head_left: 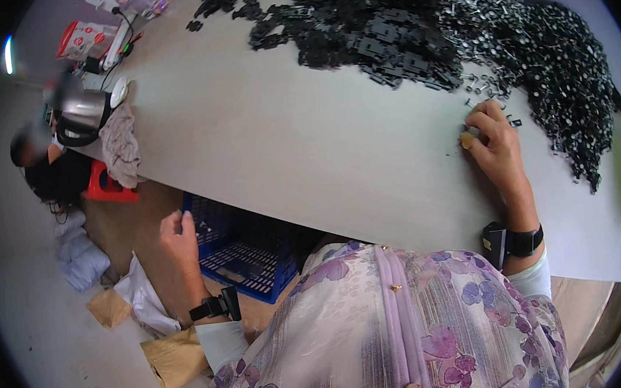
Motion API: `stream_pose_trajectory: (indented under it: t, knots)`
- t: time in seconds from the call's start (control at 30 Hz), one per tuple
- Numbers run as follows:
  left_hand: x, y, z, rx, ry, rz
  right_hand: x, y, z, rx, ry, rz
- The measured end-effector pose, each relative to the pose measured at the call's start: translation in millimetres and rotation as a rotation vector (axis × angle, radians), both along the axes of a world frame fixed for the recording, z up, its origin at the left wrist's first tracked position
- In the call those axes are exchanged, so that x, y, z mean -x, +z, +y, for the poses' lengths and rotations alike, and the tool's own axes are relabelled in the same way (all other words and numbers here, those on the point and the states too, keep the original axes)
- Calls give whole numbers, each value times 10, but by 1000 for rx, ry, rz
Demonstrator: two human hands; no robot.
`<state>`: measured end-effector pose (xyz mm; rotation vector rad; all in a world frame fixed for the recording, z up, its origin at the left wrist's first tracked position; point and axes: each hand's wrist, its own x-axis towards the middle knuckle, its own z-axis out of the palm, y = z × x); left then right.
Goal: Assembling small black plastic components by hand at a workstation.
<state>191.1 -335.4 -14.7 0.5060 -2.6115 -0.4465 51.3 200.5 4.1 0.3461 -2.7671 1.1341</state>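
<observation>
My right hand [496, 141] rests on the pale table at the near edge of a pile of small silvery pins [482, 1]. Its fingers are pinched together, with a yellowish cover on the thumb tip; what they hold is too small to make out. A small dark clip-like part [515, 123] lies beside its knuckles. Off the table's left front edge, my left hand [179, 237] hangs above the rim side of a blue plastic crate [247, 277]. Its fingers are curled in toward the thumb, and anything between them is hidden.
Flat black parts [386, 39] are heaped along the table's far side, and small black pieces [566, 75] at the right. A steel kettle [86, 114] and crumpled cloth [121, 144] sit at the left end. Beyond are a seated person [57, 168], a red stool [109, 186] and bags [146, 301].
</observation>
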Motion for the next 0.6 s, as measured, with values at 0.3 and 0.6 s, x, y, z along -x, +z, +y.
stream_pose_trajectory:
  t: [0.3,0.6]
  knots:
    - [1777,624,2201,-81,-945,92,-26,-19,48,33,-9,1]
    - [2328,363,2947,113,-904,-143,-46,-25,48,-4,1,23]
